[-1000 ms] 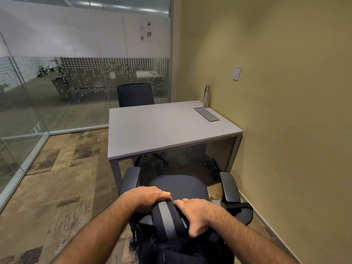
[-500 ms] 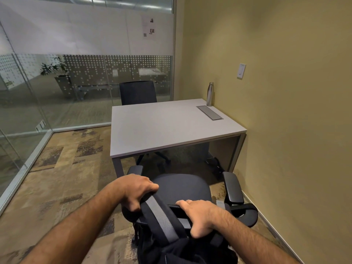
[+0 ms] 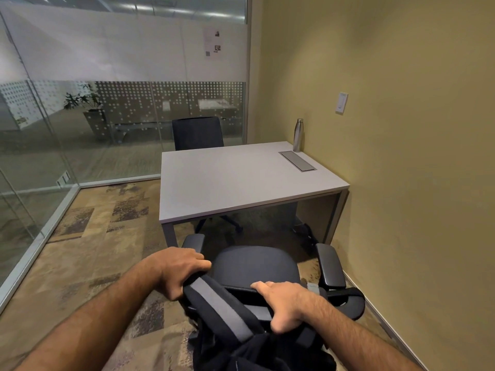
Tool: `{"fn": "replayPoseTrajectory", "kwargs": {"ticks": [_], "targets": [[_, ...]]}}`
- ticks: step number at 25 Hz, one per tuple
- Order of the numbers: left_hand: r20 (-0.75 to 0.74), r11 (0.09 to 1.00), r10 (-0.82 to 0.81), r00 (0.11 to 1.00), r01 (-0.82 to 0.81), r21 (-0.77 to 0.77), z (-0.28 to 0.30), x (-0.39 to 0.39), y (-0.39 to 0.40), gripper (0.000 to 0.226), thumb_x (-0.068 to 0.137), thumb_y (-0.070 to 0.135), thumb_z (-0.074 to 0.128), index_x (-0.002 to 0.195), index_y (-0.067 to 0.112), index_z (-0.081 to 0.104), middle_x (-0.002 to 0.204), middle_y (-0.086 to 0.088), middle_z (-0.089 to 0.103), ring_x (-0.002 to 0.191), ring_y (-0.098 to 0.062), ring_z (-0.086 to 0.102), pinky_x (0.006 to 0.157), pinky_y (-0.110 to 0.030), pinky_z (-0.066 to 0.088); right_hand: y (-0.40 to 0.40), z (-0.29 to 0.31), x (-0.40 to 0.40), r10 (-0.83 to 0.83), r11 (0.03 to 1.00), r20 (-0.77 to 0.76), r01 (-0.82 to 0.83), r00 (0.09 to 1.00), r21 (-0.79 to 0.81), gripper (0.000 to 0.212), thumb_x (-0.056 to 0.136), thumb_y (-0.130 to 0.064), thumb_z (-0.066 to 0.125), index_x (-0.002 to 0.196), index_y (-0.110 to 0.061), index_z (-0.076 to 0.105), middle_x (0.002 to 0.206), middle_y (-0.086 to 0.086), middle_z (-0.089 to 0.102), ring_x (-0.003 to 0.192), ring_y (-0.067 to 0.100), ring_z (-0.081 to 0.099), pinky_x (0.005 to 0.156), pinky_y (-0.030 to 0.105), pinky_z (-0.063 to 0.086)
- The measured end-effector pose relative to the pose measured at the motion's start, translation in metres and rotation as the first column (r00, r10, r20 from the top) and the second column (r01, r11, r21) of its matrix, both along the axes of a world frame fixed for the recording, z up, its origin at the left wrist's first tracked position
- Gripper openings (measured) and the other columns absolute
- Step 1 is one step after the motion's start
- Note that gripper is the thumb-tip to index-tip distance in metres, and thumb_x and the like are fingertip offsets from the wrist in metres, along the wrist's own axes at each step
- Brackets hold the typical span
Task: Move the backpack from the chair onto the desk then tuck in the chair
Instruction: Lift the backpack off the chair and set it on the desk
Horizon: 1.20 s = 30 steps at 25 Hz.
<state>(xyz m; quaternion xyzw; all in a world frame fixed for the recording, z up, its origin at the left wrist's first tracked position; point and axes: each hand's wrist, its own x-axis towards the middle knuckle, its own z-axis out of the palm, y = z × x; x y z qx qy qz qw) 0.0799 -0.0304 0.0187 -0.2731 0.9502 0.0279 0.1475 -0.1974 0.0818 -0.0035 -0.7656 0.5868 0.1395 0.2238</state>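
Gripping the backpack (image 3: 249,341), both hands angle its strap (image 3: 219,306) up-left.

- Left hand (image 3: 180,271) at about 7 o'clock from frame centre, knuckles up, fingers curled down in a closed grasp.
- Right hand (image 3: 281,303) at about 5 o'clock, palm down, fingers wrapped forward, thumb tucked low.
- Both bare forearms run in from the lower corners, converging.

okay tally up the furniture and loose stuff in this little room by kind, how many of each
Chairs: 2, the near chair and the far chair
Desks: 1
Backpacks: 1
Water bottles: 1
Total: 5
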Motion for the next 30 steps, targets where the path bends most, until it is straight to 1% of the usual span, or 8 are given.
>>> {"fn": "replayPoseTrajectory", "kwargs": {"ticks": [7, 14, 17, 20, 22, 24, 26, 30], "targets": [[-0.018, 0.995, -0.011, 1.000, 0.009, -0.095, -0.005, 0.014, 0.023, 0.041, 0.075, 0.041, 0.064, 0.110, 0.025, 0.051, 0.098, 0.006, 0.043, 0.083, -0.015, 0.051, 0.068, -0.028, 0.045, -0.001, -0.004, 0.004, -0.014, 1.000, 0.024, 0.014, 1.000, 0.009, 0.098, 0.069, -0.024, 0.069, 0.155, -0.024, 0.021, 0.143, 0.006, 0.054, 0.123, 0.032, 0.059, 0.103, 0.046, 0.051], [-0.113, 0.991, -0.018, 0.993, 0.004, -0.130, -0.014, 0.024, 0.058, 0.041, 0.067, 0.049, 0.059, 0.097, 0.023, 0.049, 0.090, 0.003, 0.050, 0.071, -0.022, 0.055, 0.061, -0.039, 0.049, 0.002, -0.014, 0.000, 0.004, 0.997, 0.044, 0.000, 0.999, -0.083, 0.107, 0.065, -0.030, 0.070, 0.158, -0.024, 0.019, 0.153, 0.004, 0.047, 0.134, 0.027, 0.052, 0.108, 0.045, 0.048], [-0.130, 0.987, -0.049, 0.990, 0.028, -0.156, -0.014, 0.024, 0.071, 0.043, 0.067, 0.054, 0.056, 0.097, 0.024, 0.047, 0.094, 0.004, 0.050, 0.078, -0.019, 0.054, 0.060, -0.037, 0.049, 0.005, -0.009, -0.013, -0.050, 0.994, 0.379, 0.082, 0.924, -0.070, 0.108, 0.068, -0.050, 0.082, 0.158, -0.025, 0.028, 0.158, -0.002, 0.044, 0.143, 0.015, 0.043, 0.119, 0.041, 0.037], [-0.161, 0.986, -0.124, 0.979, 0.103, -0.135, -0.018, 0.010, 0.086, 0.046, 0.068, 0.051, 0.060, 0.100, 0.021, 0.044, 0.102, 0.003, 0.049, 0.084, -0.018, 0.053, 0.061, -0.037, 0.050, 0.013, -0.006, -0.041, -0.290, 0.838, 0.640, 0.511, 0.712, -0.189, 0.087, 0.072, -0.061, 0.080, 0.145, -0.028, 0.048, 0.146, -0.004, 0.055, 0.137, 0.016, 0.050, 0.113, 0.038, 0.042], [-0.131, 0.984, -0.159, 0.978, 0.147, -0.099, -0.020, -0.008, 0.096, 0.046, 0.068, 0.042, 0.064, 0.099, 0.022, 0.038, 0.097, 0.001, 0.053, 0.082, -0.024, 0.057, 0.063, -0.042, 0.051, 0.018, -0.009, -0.069, -0.569, 0.643, 0.409, 0.696, 0.713, -0.319, 0.097, 0.068, -0.077, 0.072, 0.147, -0.028, 0.044, 0.152, 0.003, 0.050, 0.143, 0.028, 0.043, 0.113, 0.051, 0.040], [-0.072, 0.982, -0.175, 0.982, 0.169, -0.087, -0.020, -0.031, 0.104, 0.050, 0.065, 0.035, 0.069, 0.096, 0.022, 0.032, 0.089, -0.002, 0.056, 0.078, -0.032, 0.059, 0.062, -0.045, 0.049, 0.027, -0.012, -0.090, -0.782, 0.572, 0.144, 0.791, 0.606, -0.219, 0.131, 0.050, -0.100, 0.057, 0.156, -0.027, 0.030, 0.164, 0.010, 0.032, 0.150, 0.038, 0.026, 0.117, 0.063, 0.028], [-0.027, 0.975, -0.209, 0.978, 0.206, -0.085, -0.017, -0.059, 0.111, 0.054, 0.062, 0.031, 0.073, 0.095, 0.021, 0.031, 0.088, -0.004, 0.058, 0.077, -0.038, 0.062, 0.060, -0.045, 0.048, 0.034, -0.013, -0.099, -0.838, 0.529, 0.123, 0.847, 0.532, -0.053, 0.159, 0.029, -0.110, 0.046, 0.160, -0.023, 0.021, 0.167, 0.016, 0.021, 0.151, 0.043, 0.021, 0.120, 0.062, 0.026], [0.036, 0.953, -0.300, 0.953, 0.301, -0.022, -0.001, -0.114, 0.125, 0.062, 0.061, 0.024, 0.081, 0.095, 0.020, 0.030, 0.098, -0.008, 0.061, 0.078, -0.042, 0.063, 0.061, -0.041, 0.042, 0.043, -0.008, -0.092, -0.856, 0.499, 0.209, 0.862, 0.473, 0.094, 0.174, 0.024, -0.101, 0.065, 0.161, -0.011, 0.006, 0.169, 0.018, 0.005, 0.152, 0.041, 0.023, 0.120, 0.055, 0.034]]}}
